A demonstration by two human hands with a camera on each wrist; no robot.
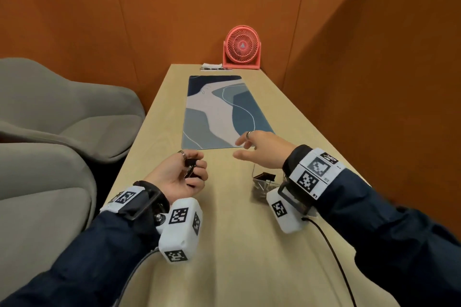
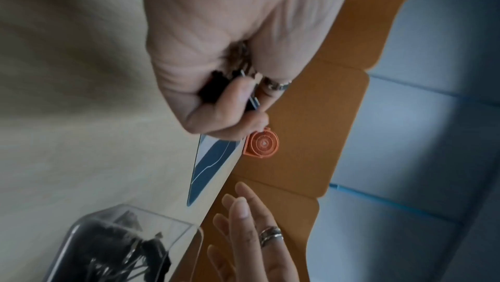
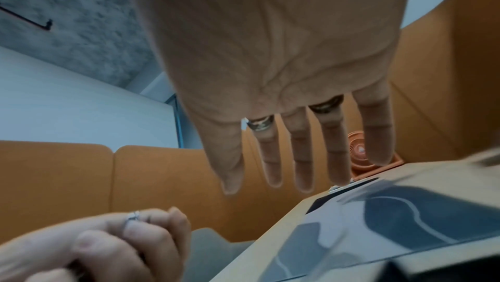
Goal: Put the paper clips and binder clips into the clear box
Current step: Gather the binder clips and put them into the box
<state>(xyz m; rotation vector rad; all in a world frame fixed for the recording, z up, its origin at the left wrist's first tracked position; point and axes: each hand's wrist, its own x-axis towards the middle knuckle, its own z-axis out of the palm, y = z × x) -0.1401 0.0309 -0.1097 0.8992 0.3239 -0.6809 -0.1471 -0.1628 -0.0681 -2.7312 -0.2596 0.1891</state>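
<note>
My left hand (image 1: 189, 172) is curled round several black binder clips (image 1: 191, 168) above the near-left part of the wooden table; the left wrist view shows the binder clips (image 2: 216, 87) pinched between thumb and fingers. The clear box (image 1: 265, 184) stands on the table at the right, partly hidden under my right wrist, with black binder clips and metal paper clips (image 1: 267, 178) inside. Seen from the left wrist, the clear box (image 2: 129, 241) holds dark clips. My right hand (image 1: 249, 147) hovers just beyond the box, fingers (image 3: 303, 158) straight and spread, holding nothing.
A blue patterned desk mat (image 1: 222, 112) lies along the table's middle. A pink fan (image 1: 242, 48) stands at the far end with a small white and dark item (image 1: 212, 67) beside it. Grey chairs (image 1: 62, 117) sit left; orange walls (image 1: 386, 82) close in behind and right.
</note>
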